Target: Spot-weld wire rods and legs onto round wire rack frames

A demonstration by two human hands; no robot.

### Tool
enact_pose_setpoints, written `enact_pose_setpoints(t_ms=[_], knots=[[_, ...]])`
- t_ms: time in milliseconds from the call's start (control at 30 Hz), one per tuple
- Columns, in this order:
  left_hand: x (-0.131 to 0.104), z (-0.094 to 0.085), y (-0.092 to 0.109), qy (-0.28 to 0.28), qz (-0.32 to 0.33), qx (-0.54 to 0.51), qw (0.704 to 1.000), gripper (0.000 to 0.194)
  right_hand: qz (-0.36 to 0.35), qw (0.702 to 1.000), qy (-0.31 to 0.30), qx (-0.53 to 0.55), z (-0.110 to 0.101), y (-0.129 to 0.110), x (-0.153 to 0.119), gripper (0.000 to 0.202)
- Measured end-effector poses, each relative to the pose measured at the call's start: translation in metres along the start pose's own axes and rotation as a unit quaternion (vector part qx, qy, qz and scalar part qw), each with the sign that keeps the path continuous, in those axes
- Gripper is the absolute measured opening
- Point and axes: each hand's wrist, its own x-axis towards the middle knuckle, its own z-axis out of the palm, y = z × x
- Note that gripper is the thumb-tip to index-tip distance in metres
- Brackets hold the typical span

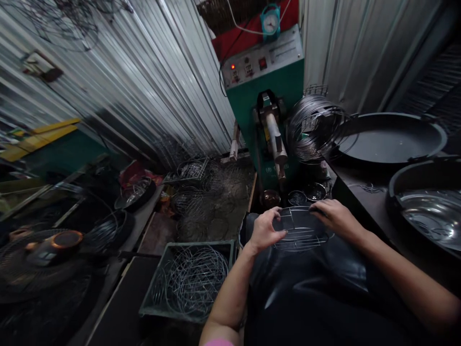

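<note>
A round wire rack [297,229] with parallel bars lies over the dark apron [306,288] on the person's lap. My left hand [265,230] is at the rack's left edge, thumb and fingers closing on the rim. On the far right side of the rim, my right hand [333,217] has its fingers curled over the wire. Just beyond the rack stands a green machine [268,101] with a thick metal arm [275,139] pointing toward me. Small round dishes [297,198] sit at its foot.
A green crate [144,307] full of wire rings stands at lower left. Right of the machine hang wire coils [306,129]; large black pans [392,139] rest on the right bench. Wire pieces [192,170] litter the floor. A fan-like wire guard [18,259] is at far left.
</note>
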Motion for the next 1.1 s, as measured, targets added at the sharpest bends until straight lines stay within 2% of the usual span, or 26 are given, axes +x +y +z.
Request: enact_pose_setpoints(t_ms=[167, 233, 300, 367, 467, 567, 633, 667, 767, 800, 867, 967, 1100], knots=[[0.001, 0.009, 0.001, -0.05, 0.018, 0.085, 0.995, 0.024, 0.0, 0.999, -0.038, 0.007, 0.003, 0.008, -0.007, 0.022], [-0.001, 0.01, 0.005, -0.056, 0.019, 0.098, 0.993, 0.03, 0.003, 0.999, -0.039, 0.005, 0.005, 0.01, -0.01, 0.023], [-0.003, 0.009, 0.006, -0.056, 0.01, 0.074, 0.996, 0.037, 0.007, 0.999, -0.04, 0.002, 0.009, 0.011, -0.012, 0.023], [-0.005, 0.008, 0.005, -0.048, -0.009, 0.016, 0.999, 0.034, 0.011, 0.999, -0.041, 0.005, 0.013, 0.01, -0.014, 0.023], [-0.009, 0.008, 0.002, -0.016, -0.058, -0.074, 0.995, 0.037, 0.013, 0.999, -0.044, 0.026, 0.016, 0.005, -0.016, 0.022], [-0.012, 0.008, 0.003, 0.002, -0.095, -0.097, 0.991, 0.034, 0.014, 0.998, -0.046, 0.044, 0.016, 0.001, -0.017, 0.022], [-0.014, 0.008, 0.006, -0.006, -0.104, -0.082, 0.991, 0.016, 0.016, 0.998, -0.05, 0.046, 0.017, 0.0, -0.018, 0.022], [-0.015, 0.008, 0.007, -0.011, -0.109, -0.069, 0.992, 0.024, 0.016, 0.998, -0.052, 0.045, 0.017, 0.0, -0.019, 0.021], [-0.017, 0.009, 0.01, -0.032, -0.117, -0.004, 0.993, 0.076, 0.016, 0.997, -0.053, 0.045, 0.018, 0.0, -0.019, 0.021], [-0.016, 0.01, 0.01, -0.038, -0.115, 0.025, 0.992, 0.084, 0.015, 0.998, -0.051, 0.046, 0.018, 0.0, -0.019, 0.021], [-0.012, 0.013, 0.008, -0.044, -0.103, 0.075, 0.991, 0.081, 0.014, 0.998, -0.043, 0.046, 0.018, 0.0, -0.017, 0.02], [-0.002, 0.018, 0.003, -0.037, -0.095, 0.111, 0.989, 0.064, 0.01, 0.999, -0.025, 0.037, 0.019, 0.0, -0.014, 0.021], [0.008, 0.021, -0.005, -0.053, -0.069, 0.151, 0.985, 0.059, -0.024, 1.0, -0.009, 0.002, 0.021, -0.001, -0.015, 0.023]])
